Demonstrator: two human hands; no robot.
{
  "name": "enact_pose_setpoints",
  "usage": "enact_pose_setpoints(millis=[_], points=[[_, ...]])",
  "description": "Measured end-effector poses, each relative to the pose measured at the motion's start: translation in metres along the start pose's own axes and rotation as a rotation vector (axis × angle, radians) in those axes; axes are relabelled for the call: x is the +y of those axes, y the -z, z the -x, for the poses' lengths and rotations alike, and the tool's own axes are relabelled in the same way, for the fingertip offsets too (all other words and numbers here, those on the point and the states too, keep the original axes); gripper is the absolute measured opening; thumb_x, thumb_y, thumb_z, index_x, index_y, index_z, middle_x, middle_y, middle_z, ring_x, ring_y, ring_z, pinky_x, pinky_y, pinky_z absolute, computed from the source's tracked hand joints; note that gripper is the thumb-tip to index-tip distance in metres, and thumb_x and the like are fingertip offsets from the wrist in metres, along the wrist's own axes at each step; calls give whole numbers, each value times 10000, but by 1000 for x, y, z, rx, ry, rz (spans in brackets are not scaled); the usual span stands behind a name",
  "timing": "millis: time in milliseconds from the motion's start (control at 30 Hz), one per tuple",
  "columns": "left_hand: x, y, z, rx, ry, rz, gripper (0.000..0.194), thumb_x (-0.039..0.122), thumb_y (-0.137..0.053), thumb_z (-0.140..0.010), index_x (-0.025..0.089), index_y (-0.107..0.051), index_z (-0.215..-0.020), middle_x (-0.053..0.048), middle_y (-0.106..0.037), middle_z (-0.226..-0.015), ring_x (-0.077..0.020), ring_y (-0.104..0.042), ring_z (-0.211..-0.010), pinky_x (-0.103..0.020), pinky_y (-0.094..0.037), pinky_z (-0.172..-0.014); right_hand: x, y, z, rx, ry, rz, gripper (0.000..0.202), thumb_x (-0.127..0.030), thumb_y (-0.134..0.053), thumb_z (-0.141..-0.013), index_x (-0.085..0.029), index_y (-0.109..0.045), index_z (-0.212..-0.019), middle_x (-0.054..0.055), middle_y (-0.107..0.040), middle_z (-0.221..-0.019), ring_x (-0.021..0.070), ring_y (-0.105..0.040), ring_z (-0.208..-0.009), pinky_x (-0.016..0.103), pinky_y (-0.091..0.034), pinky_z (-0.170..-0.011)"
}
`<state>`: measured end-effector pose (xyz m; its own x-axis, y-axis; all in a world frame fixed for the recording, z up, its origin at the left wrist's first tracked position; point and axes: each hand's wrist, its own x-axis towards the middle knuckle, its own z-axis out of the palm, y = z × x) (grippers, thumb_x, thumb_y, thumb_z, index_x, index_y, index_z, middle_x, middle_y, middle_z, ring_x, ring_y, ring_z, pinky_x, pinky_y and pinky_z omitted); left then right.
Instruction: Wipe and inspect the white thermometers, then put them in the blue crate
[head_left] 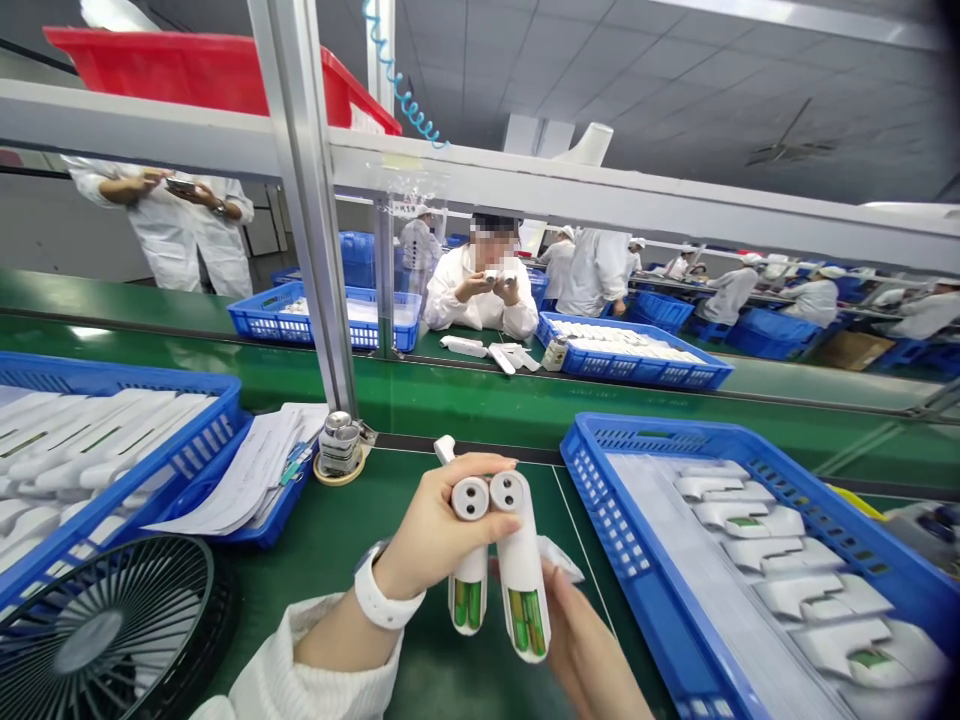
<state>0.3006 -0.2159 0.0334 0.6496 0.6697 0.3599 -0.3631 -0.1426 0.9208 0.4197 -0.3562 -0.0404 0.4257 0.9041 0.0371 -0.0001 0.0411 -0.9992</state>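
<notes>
Two white, tube-like devices, a left one (471,560) and a right one (517,555), stand side by side in front of me, their round ends toward me, each with two dark holes. Green-and-gold cylinders, which look like batteries, show in their open lower parts. My left hand (442,515) is closed around both near the round ends, thumb across the front. Against the right device's lower side is my right hand (581,630), its fingertips partly hidden behind it. A white pointed piece (561,558) sticks out beside those fingers. Another white end (445,448) shows behind my left hand.
A blue crate (600,540) with similar white devices stands right; another (202,430) is at left. Papers (240,470), small metal cans (340,445) and a black fan (97,630) lie left. A metal post (304,200) rises ahead. Across the green bench sits a co-worker (480,290).
</notes>
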Motion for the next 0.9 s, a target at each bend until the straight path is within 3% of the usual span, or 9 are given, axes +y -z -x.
enact_pose_setpoints(millis=[100,167,367,533,667,733,800,900], points=[[-12,-8,-3,19,239,233,400,199,-779,-618,175,-660,-999,-66,-672,-1001,-165,-629,-827,-268,-540,-710,-8,-21,8,-216,-278,-632,579,-658,-300,-878,-268,-602,-1182,93,-654,-1119,259,-612,-1030,450,-481,-857],[-19,-12,-5,51,353,348,414,195,-789,-606,170,-645,-993,-46,-660,-957,-143,-621,-779,-263,-540,-694,-11,-28,10,-231,-342,-784,558,-654,-392,-854,-247,-611,-1167,100,-657,-1115,270,-609,-1036,453,-465,-867],[-30,-16,-8,46,420,421,412,218,-782,-631,171,-609,-1002,-41,-651,-901,-162,-634,-763,-319,-546,-712,-8,-34,10,-124,-445,-854,463,-567,-518,-840,-209,-634,-1110,110,-663,-1113,258,-613,-1028,409,-464,-831],[-37,-19,-7,64,398,351,430,226,-767,-646,161,-585,-1030,-57,-656,-905,-176,-641,-782,-344,-545,-738,3,-30,8,-207,-492,-934,496,-605,-532,-817,-217,-637,-1108,98,-663,-1125,256,-585,-1087,453,-439,-884],[-43,-22,-6,65,391,285,398,230,-758,-654,172,-606,-1018,-44,-655,-907,-158,-632,-764,-325,-539,-731,14,-24,6,-266,-539,-1024,492,-547,-634,-775,-212,-623,-1136,105,-637,-1176,281,-531,-1161,496,-405,-931],[-45,-22,-6,59,380,235,402,249,-747,-669,176,-607,-1039,-49,-659,-915,-163,-629,-774,-326,-535,-727,16,-22,6,-201,-533,-1034,468,-521,-667,-758,-209,-636,-1105,107,-639,-1170,295,-548,-1134,491,-414,-921],[-46,-21,-7,70,350,154,409,266,-750,-668,172,-621,-1044,-57,-660,-947,-166,-615,-819,-313,-515,-752,17,-22,8,-51,-474,-981,390,-452,-698,-754,-223,-643,-1065,82,-667,-1110,266,-602,-1037,425,-460,-856],[-47,-18,-10,142,268,-21,297,308,-771,-649,156,-665,-881,-28,-644,-869,-127,-560,-790,-244,-452,-733,18,-24,11,160,-313,-794,369,-324,-740,-737,-246,-611,-1074,43,-689,-1009,191,-635,-886,300,-485,-723]])
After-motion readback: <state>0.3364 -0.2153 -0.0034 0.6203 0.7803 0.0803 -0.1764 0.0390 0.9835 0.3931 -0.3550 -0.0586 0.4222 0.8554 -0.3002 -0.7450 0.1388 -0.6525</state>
